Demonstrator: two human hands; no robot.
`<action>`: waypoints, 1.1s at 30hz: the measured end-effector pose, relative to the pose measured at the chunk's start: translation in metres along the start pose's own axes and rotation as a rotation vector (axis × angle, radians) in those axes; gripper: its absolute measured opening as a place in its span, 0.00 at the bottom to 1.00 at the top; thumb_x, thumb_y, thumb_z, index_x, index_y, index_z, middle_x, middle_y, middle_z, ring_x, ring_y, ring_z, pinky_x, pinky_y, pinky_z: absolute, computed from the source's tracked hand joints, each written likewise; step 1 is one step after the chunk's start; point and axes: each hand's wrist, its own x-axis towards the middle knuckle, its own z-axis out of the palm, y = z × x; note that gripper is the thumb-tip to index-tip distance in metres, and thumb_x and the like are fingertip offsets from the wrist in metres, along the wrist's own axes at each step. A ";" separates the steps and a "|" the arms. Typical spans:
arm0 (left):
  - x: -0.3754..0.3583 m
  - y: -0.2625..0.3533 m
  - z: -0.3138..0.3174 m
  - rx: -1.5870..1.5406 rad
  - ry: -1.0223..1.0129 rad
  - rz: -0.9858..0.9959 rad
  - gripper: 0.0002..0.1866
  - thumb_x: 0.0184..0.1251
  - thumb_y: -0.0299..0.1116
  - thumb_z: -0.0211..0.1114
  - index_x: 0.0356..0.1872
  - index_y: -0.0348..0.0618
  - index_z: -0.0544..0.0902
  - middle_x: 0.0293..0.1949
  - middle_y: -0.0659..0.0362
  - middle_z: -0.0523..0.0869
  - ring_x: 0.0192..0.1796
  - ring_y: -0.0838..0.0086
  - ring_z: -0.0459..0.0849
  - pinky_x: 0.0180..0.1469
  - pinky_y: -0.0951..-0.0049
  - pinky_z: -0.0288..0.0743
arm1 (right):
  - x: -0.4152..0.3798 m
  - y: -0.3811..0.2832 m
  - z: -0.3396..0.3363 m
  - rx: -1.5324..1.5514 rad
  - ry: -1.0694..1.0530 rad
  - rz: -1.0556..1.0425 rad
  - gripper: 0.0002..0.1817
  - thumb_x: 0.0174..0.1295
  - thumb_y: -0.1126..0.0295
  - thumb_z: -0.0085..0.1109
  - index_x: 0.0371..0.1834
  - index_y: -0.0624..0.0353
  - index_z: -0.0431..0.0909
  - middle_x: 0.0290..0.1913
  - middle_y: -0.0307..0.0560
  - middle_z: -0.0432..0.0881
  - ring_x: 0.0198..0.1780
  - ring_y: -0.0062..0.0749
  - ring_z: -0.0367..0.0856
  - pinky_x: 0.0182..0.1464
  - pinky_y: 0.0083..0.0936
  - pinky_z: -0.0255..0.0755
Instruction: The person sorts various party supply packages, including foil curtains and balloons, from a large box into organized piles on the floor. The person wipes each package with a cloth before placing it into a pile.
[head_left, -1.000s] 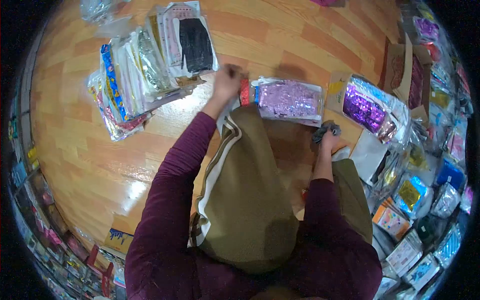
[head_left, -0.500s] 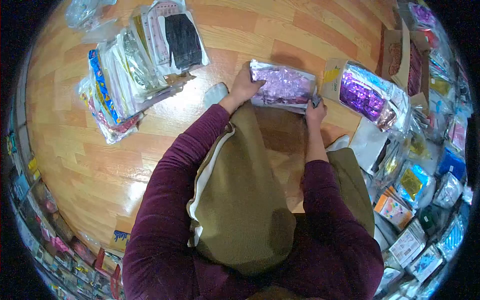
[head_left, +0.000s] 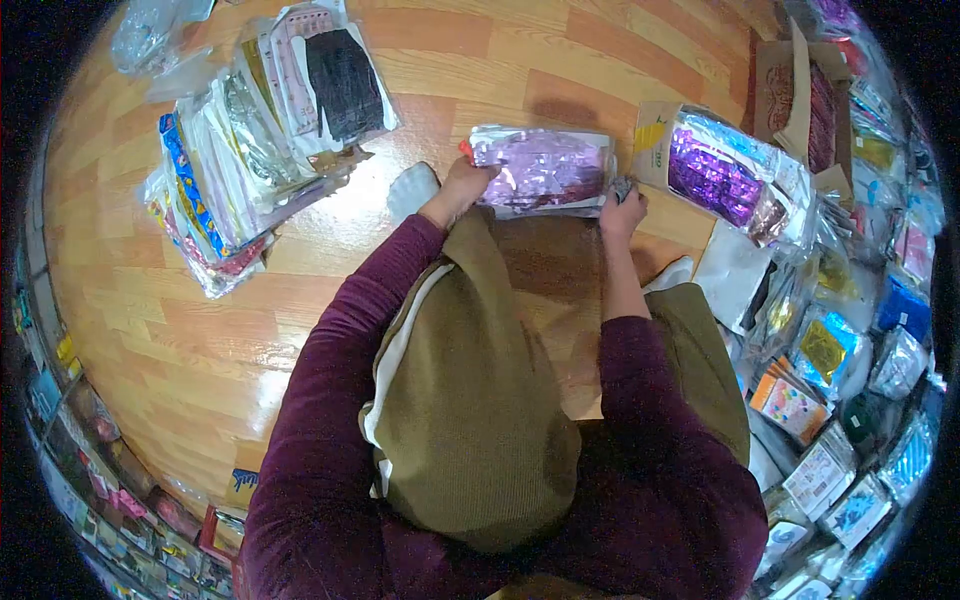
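In front of my knees, both hands hold a flat clear packet of shiny light-purple foil (head_left: 545,168) just above the floor. My left hand (head_left: 468,186) grips its left end, with the fingers partly hidden behind it and a small orange-red spot at the fingertips. At the packet's lower right corner, my right hand (head_left: 624,208) is closed, with a bit of crumpled grey plastic showing at the fingers. To the right lies an open cardboard box (head_left: 655,150) holding packets of darker purple foil (head_left: 712,180).
A fanned stack of plastic packets (head_left: 235,165) lies on the wood floor at the left, with a black packet (head_left: 343,85) at its far end. A taller carton (head_left: 788,105) stands back right. Many bagged goods (head_left: 825,350) cover the right side.
The view has shifted slightly, so most things sit a little further left. The light-purple packet now lies more level, and an orange-red spot shows by my left fingertips. Both hands keep their grip.
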 end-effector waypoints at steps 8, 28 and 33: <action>0.013 -0.067 -0.019 -0.686 -0.241 0.092 0.09 0.55 0.25 0.58 0.36 0.32 0.76 0.32 0.58 0.81 0.32 0.76 0.78 0.34 0.76 0.71 | -0.067 -0.147 0.034 0.354 -0.063 -0.979 0.25 0.48 0.69 0.53 0.52 0.63 0.68 0.50 0.62 0.70 0.54 0.55 0.65 0.58 0.42 0.58; -0.013 -0.031 -0.012 -0.174 -0.006 0.146 0.12 0.58 0.28 0.59 0.41 0.31 0.76 0.36 0.58 0.81 0.35 0.75 0.76 0.42 0.74 0.69 | 0.038 -0.048 0.000 -0.015 -0.024 -0.302 0.33 0.43 0.78 0.50 0.59 0.62 0.61 0.62 0.61 0.58 0.65 0.51 0.54 0.66 0.36 0.47; -0.031 -0.003 -0.011 -0.092 0.006 -0.004 0.11 0.58 0.25 0.56 0.41 0.32 0.76 0.37 0.57 0.81 0.36 0.73 0.77 0.40 0.73 0.71 | -0.044 -0.118 0.021 0.234 -0.281 -0.915 0.28 0.49 0.76 0.45 0.59 0.55 0.62 0.63 0.55 0.59 0.65 0.51 0.54 0.66 0.36 0.49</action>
